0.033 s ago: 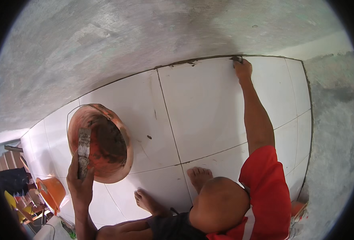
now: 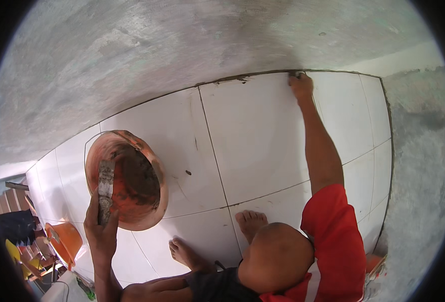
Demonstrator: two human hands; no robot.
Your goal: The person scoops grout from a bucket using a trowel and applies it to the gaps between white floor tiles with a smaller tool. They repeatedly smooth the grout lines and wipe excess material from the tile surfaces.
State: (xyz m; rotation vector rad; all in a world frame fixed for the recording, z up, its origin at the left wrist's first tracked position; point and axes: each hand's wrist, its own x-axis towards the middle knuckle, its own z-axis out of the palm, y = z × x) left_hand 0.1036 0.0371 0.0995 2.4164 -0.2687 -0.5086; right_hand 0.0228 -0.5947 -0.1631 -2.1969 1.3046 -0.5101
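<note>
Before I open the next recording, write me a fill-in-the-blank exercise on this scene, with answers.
1. The left hand holds a flat, stained tool.. its counterpart, the right hand, is where the floor meets the ____.
2. The floor tiles are coloured ____.
3. The number of bare feet visible is ____.

Missing words: wall; white; two.
</note>
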